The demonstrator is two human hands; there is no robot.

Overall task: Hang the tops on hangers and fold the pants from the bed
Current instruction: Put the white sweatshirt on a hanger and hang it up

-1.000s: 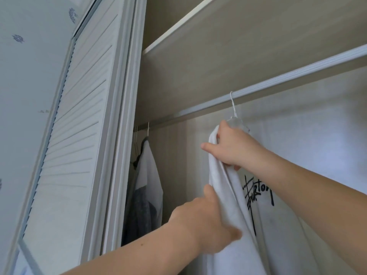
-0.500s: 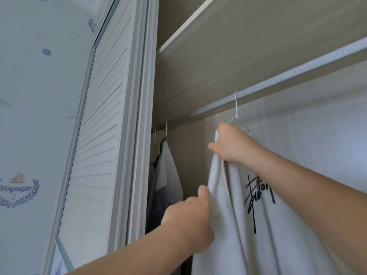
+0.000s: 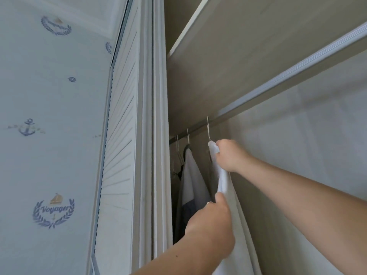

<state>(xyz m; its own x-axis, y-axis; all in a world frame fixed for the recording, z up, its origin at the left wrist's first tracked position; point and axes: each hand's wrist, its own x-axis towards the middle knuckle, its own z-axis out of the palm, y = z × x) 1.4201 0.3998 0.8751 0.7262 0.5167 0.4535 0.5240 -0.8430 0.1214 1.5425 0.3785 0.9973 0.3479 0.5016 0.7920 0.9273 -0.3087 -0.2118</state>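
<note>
Wardrobe (image 3: 238, 66): top (image 3: 224, 180) on hanger (image 3: 208, 129) hooked over rail (image 3: 297, 71), right hand (image 3: 231, 155) gripping its shoulder, left hand (image 3: 212, 225) pinching its edge below; hanging step looks nearly done, next likely needs both hands releasing without dragging it off.

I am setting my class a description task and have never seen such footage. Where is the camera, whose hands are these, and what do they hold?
No machine: a person wears one wide-angle camera on the head, so you look up along both arms into a wardrobe. The right hand grips the upper end of a white fabric top just under its thin wire hanger hook, which reaches to the silver metal rail. The left hand holds it lower down. Left of it hangs a grey and white garment, beside the white louvred door.
</note>
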